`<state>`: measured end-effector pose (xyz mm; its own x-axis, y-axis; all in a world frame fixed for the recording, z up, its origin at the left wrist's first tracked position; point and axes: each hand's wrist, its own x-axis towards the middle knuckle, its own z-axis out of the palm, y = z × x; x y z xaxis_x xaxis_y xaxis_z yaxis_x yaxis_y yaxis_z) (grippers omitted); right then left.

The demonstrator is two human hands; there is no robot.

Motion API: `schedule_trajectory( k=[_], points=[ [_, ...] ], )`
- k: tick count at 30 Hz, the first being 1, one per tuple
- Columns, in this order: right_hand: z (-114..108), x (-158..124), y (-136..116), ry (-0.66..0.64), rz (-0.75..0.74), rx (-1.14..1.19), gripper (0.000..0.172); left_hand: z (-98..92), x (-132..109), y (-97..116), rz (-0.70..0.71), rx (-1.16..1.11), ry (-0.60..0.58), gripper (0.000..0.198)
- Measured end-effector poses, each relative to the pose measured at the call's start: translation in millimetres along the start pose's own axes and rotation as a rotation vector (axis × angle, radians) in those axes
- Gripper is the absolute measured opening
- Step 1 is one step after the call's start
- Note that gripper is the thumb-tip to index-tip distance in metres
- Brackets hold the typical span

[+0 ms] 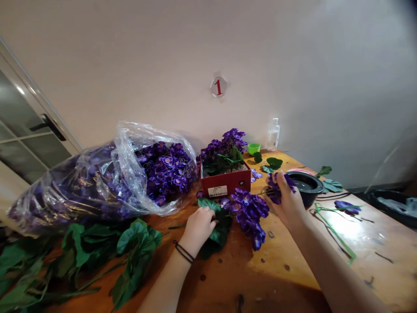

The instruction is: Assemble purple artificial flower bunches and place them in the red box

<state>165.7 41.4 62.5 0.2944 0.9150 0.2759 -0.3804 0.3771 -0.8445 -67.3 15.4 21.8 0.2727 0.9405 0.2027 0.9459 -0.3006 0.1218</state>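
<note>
My left hand (200,224), a dark band at its wrist, is closed at the green leaves (215,239) of an artificial flower spray, and its fingers partly cover the stem. Purple blossoms (249,213) of the spray spread to the right over the wooden table. My right hand (289,202) is raised beside a black bowl (314,189), its fingers closed on a purple flower (275,184). Just behind the hands stands a red box (226,180) with purple flowers (231,141) and leaves in it.
A clear plastic bag (97,182) full of purple flowers lies at the left, with green leaf stems (130,248) before it. A green cup (254,149) and a clear bottle (273,134) stand at the back. Loose stems (335,234) lie at the right, near a black bin (391,204).
</note>
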Motion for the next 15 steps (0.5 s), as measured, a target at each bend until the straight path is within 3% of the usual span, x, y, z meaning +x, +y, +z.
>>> schedule_trajectory(
  k=[3, 5, 7, 9, 10, 12, 15],
  points=[
    [-4.9, -2.0, -5.8, -0.067, -0.025, 0.072, 0.04, -4.0, 2.2, -2.2, -0.024, -0.008, 0.076, 0.01],
    [-14.1, -4.8, -15.3, -0.262, -0.009, 0.118, 0.041, -9.9, 3.7, -4.7, 0.005, -0.11, 0.215, 0.012],
    [-26.5, -7.1, -28.1, -0.634, 0.045, 0.1, 0.045, -15.4, 5.2, -7.3, 0.004, -0.309, 0.371, 0.014],
    [-36.2, -9.4, -39.3, -1.088, 0.101, -0.04, 0.048, -20.3, 5.8, -8.3, -0.068, -0.577, 0.44, 0.02],
    [-38.0, -11.1, -42.4, -1.241, 0.123, -0.139, 0.045, -22.9, 5.5, -7.9, -0.118, -0.725, 0.443, 0.022],
    [-33.0, -17.1, -40.5, -1.324, 0.208, -0.298, 0.036, -29.1, 3.4, -5.9, -0.2, -1.022, 0.423, 0.027],
    [-8.4, -33.6, -18.7, -1.188, 0.427, -0.374, 0.031, -39.6, -2.0, -4.4, -0.244, -1.378, 0.388, 0.029]
  ],
)
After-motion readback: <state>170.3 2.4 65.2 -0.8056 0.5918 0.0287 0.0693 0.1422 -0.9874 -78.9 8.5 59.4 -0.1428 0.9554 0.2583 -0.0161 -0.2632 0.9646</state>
